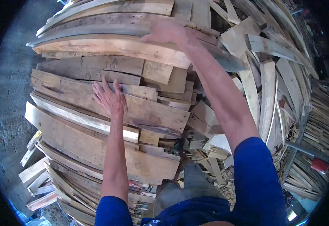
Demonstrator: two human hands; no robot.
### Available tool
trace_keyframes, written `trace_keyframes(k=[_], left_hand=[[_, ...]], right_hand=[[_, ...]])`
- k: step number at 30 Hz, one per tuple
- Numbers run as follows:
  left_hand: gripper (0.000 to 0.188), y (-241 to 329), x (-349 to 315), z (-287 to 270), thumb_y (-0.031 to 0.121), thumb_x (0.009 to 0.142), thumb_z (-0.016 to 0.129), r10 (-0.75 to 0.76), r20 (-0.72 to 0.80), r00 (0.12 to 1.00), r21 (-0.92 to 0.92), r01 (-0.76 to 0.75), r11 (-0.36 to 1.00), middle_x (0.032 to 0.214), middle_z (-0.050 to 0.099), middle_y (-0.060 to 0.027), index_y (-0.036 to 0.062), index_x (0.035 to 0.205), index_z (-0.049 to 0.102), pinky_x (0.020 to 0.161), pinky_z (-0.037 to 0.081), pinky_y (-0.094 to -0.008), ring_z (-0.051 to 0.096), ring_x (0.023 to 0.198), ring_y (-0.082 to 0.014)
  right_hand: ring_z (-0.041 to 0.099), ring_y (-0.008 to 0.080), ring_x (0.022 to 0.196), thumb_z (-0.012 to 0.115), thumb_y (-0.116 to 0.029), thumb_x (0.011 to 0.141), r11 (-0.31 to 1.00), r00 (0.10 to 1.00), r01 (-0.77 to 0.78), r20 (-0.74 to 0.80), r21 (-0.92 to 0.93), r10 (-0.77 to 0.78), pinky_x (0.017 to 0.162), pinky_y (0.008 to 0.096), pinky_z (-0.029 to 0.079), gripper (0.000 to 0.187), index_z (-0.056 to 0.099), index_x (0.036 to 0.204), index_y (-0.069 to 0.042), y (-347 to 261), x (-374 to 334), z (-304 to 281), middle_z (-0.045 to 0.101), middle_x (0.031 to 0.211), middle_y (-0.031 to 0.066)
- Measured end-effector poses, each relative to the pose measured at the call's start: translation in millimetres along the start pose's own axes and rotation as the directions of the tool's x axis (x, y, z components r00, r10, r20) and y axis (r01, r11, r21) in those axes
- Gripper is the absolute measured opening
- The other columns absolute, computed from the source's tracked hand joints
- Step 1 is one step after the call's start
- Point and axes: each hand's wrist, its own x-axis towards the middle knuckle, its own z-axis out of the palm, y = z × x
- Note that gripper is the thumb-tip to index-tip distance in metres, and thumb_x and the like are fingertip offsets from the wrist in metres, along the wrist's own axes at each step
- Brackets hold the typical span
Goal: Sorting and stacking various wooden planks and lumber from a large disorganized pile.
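Note:
My left hand point(111, 98) rests with its fingers spread on a wide, weathered wooden plank point(153, 113) in the middle of the stack. Farther away, my right hand point(166, 31) is over a long grey-brown board point(93, 29); motion smears its fingers, so I cannot tell whether they grip the board. Just nearer than that board lies a thick pale beam point(108, 43). Between the two hands are a dark plank point(93, 64) and a short light board point(157, 71). Close to my left forearm runs a narrow pale batten point(78, 113).
Jumbled wood offcuts point(262, 71) fill the right side, some sticking up at angles. Small scraps and splinters point(217, 177) lie by my legs. Concrete floor point(10, 98) borders the stack on the left. A metal bar with a red end point(319, 165) stands at the far right.

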Motion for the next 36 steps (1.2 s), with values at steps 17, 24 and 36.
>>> trace_keyframes(k=[17, 24, 36], left_hand=[[0.074, 42, 105, -68, 0.056, 0.092, 0.062, 0.027, -0.270, 0.962, -0.388, -0.135, 0.912, 0.155, 0.028, -0.0333, 0.0035, 0.143, 0.050, 0.117, 0.027, -0.0518, 0.024, 0.146, -0.0449], [0.084, 50, 99, -3, 0.067, 0.084, 0.062, -0.104, -0.144, 0.984, -0.113, 0.088, 0.990, 0.156, 0.031, -0.0278, 0.0126, 0.147, 0.048, 0.121, 0.019, -0.0500, 0.024, 0.148, -0.0422], [0.084, 59, 113, -21, 0.067, 0.083, 0.063, -0.125, -0.051, 0.991, -0.118, 0.118, 0.986, 0.154, 0.034, -0.0259, 0.0157, 0.148, 0.048, 0.121, 0.016, -0.0495, 0.022, 0.148, -0.0405]], right_hand=[[0.027, 0.0332, 0.147, 0.064, -0.051, 0.090, 0.979, 0.947, 0.146, -0.265, -0.145, -0.180, 0.120, 0.0566, 0.016, 0.065, 0.050, 0.145, -0.020, -75, -146, 128, 0.035, 0.155, 0.0151], [0.026, 0.0341, 0.147, 0.068, -0.049, 0.086, 0.986, 0.946, 0.164, -0.279, -0.037, -0.168, 0.119, 0.0578, 0.016, 0.065, 0.053, 0.143, -0.019, -75, -145, 126, 0.036, 0.153, 0.0169], [0.052, 0.0392, 0.124, 0.066, -0.041, 0.090, 0.979, 0.839, -0.141, -0.542, -0.150, 0.038, 0.103, 0.0506, 0.042, 0.064, 0.049, 0.142, -0.007, 37, 81, -1, 0.052, 0.139, 0.0211]])
